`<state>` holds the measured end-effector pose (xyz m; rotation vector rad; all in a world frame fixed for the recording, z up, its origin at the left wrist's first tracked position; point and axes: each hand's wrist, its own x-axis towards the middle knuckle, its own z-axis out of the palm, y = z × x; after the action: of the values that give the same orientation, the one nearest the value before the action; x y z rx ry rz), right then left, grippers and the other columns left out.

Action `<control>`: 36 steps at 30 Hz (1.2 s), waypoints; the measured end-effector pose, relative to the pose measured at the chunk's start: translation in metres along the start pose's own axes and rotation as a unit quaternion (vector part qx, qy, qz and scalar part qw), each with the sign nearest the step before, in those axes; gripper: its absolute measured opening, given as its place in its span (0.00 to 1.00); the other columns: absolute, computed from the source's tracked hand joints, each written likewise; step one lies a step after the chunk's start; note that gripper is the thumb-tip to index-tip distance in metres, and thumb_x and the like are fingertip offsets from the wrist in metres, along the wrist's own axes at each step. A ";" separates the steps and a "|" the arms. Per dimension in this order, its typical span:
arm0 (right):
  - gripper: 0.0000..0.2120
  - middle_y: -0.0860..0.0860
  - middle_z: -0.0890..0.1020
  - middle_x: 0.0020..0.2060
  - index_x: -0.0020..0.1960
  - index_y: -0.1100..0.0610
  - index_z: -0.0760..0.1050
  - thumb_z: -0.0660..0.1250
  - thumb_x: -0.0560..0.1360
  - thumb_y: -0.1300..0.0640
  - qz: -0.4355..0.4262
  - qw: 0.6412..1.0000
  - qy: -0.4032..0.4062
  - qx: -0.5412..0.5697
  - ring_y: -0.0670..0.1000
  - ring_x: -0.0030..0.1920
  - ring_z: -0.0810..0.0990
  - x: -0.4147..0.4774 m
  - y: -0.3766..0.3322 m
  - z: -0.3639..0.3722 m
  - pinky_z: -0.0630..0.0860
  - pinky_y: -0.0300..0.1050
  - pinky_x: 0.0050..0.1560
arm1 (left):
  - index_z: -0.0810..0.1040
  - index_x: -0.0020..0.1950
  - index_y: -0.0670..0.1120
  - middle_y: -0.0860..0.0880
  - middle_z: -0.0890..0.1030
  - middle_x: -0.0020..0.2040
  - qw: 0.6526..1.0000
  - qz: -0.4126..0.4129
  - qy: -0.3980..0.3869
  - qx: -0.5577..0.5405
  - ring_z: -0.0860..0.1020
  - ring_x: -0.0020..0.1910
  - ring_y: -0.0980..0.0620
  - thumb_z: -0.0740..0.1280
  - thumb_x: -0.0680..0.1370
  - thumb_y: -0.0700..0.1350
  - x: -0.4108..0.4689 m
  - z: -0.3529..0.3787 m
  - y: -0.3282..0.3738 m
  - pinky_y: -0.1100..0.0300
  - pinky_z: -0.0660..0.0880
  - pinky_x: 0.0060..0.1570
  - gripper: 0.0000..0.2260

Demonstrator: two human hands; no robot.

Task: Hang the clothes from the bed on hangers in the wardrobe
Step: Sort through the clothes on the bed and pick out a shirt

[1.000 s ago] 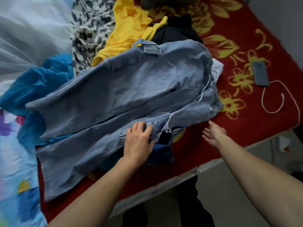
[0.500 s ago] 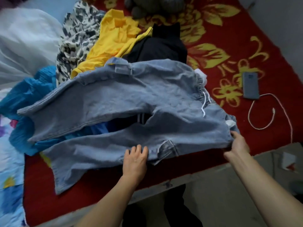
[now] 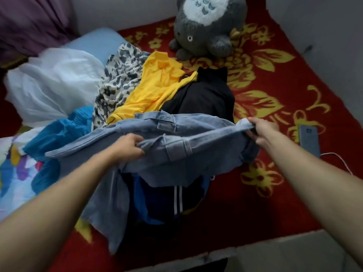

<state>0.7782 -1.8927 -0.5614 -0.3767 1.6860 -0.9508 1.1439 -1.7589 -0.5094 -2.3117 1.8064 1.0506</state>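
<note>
My left hand (image 3: 130, 147) and right hand (image 3: 261, 132) now both clamp the jeans (image 3: 206, 142), a moment ago flat on the bed (image 3: 294, 203), bunched and lifted above the pile (image 3: 153, 89), so this one seems ready for a hanger.

We list:
- One grey plush toy (image 3: 208, 26), white-bellied, at the far end of a red blanket (image 3: 275, 203) patterned with yellow flowers.
- One grey phone (image 3: 309, 140) lying flat on the blanket at right, with a white cable (image 3: 341, 161) just beside its near end.
- One heap of white sheer fabric (image 3: 53, 85) at left, with a pale blue pillow (image 3: 94, 40) behind it.
- One purple curtain (image 3: 33, 22) in the far left corner.
- One colourful printed sheet (image 3: 15, 173) at the left edge.
</note>
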 end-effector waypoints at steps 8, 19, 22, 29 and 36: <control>0.15 0.54 0.80 0.45 0.62 0.59 0.73 0.67 0.76 0.63 -0.156 0.952 -0.112 -0.240 0.52 0.38 0.80 -0.022 0.053 0.087 0.81 0.50 0.38 | 0.71 0.65 0.46 0.39 0.73 0.61 0.961 -0.114 0.251 -0.002 0.71 0.62 0.39 0.71 0.72 0.50 0.035 0.026 -0.059 0.44 0.70 0.58 0.24; 0.13 0.55 0.84 0.46 0.53 0.56 0.81 0.65 0.71 0.56 -0.452 0.697 -0.326 -0.451 0.58 0.46 0.82 -0.165 0.180 0.195 0.78 0.54 0.49 | 0.64 0.71 0.48 0.42 0.76 0.59 0.981 -0.165 0.049 0.085 0.76 0.56 0.42 0.74 0.57 0.61 -0.092 0.242 -0.184 0.48 0.75 0.49 0.46; 0.14 0.52 0.84 0.52 0.58 0.53 0.80 0.68 0.74 0.54 -0.407 0.727 -0.273 -0.481 0.53 0.53 0.81 -0.161 0.195 0.224 0.76 0.49 0.56 | 0.59 0.75 0.48 0.43 0.72 0.63 0.972 -0.148 0.072 0.166 0.72 0.62 0.44 0.69 0.71 0.54 -0.071 0.260 -0.198 0.50 0.70 0.57 0.36; 0.05 0.52 0.81 0.36 0.43 0.58 0.79 0.70 0.72 0.57 -0.198 0.877 -0.217 -0.379 0.54 0.35 0.80 -0.182 0.231 0.275 0.81 0.52 0.35 | 0.75 0.46 0.45 0.44 0.80 0.45 0.994 -0.038 0.072 -0.079 0.78 0.47 0.42 0.63 0.74 0.42 -0.051 0.208 -0.260 0.50 0.70 0.44 0.04; 0.04 0.58 0.78 0.42 0.51 0.61 0.72 0.61 0.80 0.60 0.052 0.963 -0.256 -0.071 0.52 0.38 0.81 -0.244 0.188 0.362 0.82 0.44 0.35 | 0.71 0.56 0.51 0.53 0.78 0.54 0.909 -0.069 0.045 -0.409 0.76 0.53 0.54 0.69 0.68 0.63 -0.059 0.105 -0.282 0.58 0.73 0.51 0.23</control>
<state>1.2334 -1.7551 -0.5655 -0.5715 1.2841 -0.5886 1.3322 -1.5736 -0.6649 -2.8742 1.3257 1.9927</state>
